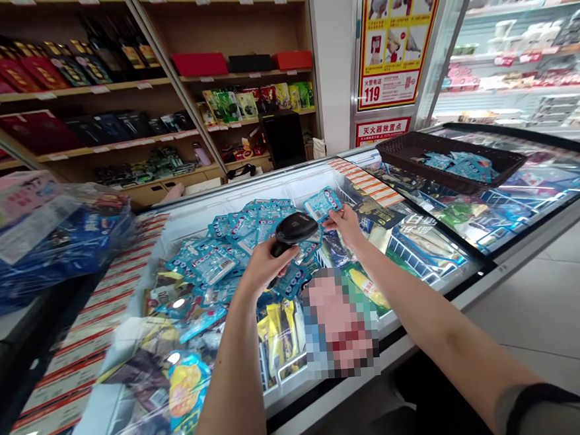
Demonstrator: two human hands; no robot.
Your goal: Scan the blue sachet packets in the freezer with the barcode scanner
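Note:
My left hand (264,267) is wrapped round the handle of a black barcode scanner (295,229), whose head points to the right. Between the fingertips of my right hand (344,227) is a small blue packet (323,204) with a white barcode label facing up. The scanner head is close to this packet but apart from it. Beneath and to the left of both hands, a heap of similar blue packets (218,262) lies on the glass top of the chest freezer (326,390).
A dark brown basket (394,149) holding several blue packets stands at the right on the freezer. Wrapped blue packages (47,228) are piled at the left. A pixelated patch hides something near the front edge. Stocked shelves (161,81) line the back.

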